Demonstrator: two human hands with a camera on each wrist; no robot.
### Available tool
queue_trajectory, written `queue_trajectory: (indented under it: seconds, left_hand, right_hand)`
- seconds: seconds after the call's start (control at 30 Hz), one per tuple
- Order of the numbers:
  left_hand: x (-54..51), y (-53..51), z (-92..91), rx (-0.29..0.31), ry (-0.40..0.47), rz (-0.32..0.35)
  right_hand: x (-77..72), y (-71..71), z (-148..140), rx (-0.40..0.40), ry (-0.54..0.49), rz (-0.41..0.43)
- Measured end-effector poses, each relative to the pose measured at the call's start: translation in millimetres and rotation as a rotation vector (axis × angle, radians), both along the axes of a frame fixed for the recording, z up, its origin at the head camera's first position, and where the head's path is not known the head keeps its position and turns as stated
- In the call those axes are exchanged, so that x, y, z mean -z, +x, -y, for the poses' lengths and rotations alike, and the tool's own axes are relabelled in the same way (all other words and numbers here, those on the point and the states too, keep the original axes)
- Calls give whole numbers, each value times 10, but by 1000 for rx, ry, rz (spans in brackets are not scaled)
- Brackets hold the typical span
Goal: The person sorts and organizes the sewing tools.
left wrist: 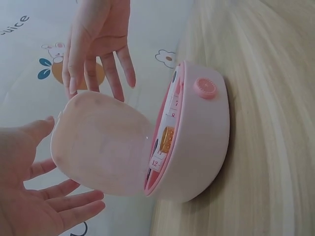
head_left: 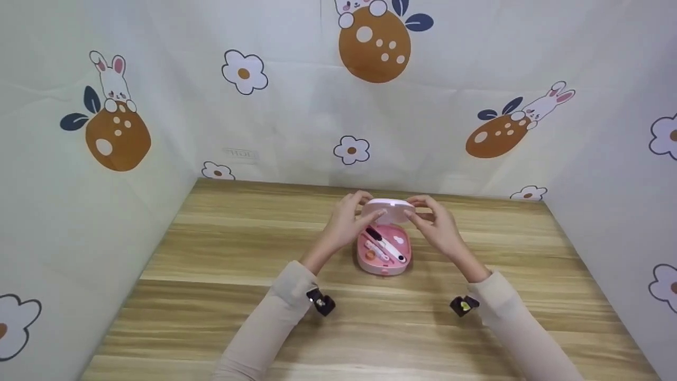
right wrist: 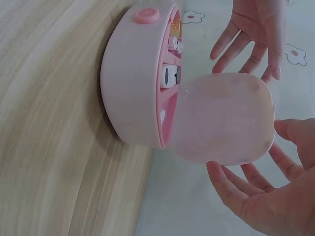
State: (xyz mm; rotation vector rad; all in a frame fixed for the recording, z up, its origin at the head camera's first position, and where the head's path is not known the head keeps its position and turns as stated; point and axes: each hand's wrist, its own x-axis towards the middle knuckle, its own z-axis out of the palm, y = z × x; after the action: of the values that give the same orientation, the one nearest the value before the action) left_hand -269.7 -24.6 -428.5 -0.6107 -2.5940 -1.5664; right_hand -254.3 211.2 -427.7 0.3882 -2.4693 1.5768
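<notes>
A small pink sewing box (head_left: 385, 271) stands on the table with its translucent lid (head_left: 392, 214) raised upright at the back. My left hand (head_left: 342, 222) is at the lid's left side and my right hand (head_left: 440, 227) at its right. Fingers of both hands look relaxed and fairly straight around the lid's edges, the right thumb and a fingertip touching it in the right wrist view. Inside the box lie a long black-and-white tool (head_left: 389, 246), a white numbered strip (left wrist: 157, 163) and an orange dimpled thimble (left wrist: 167, 139). A round pink button (right wrist: 146, 15) sits on the front.
The box rests on a wood-grain table (head_left: 238, 248). Pale curtain walls (head_left: 285, 116) with rabbit and flower prints enclose the back and sides. A small black camera is worn at each wrist.
</notes>
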Motion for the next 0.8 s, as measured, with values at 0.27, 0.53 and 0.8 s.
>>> queue_trajectory:
  seconds: [0.27,0.53,0.8]
  left_hand:
    - [40,49,-23,-20,11,-24]
    - [91,65,-24,-10,8,-48]
    - [101,114,0,11,1,-35]
  right_hand:
    - [24,49,12,7,27,-11]
    - [64,73,-2,-19,50,-23]
    - [100,99,-23,-48,83,-29]
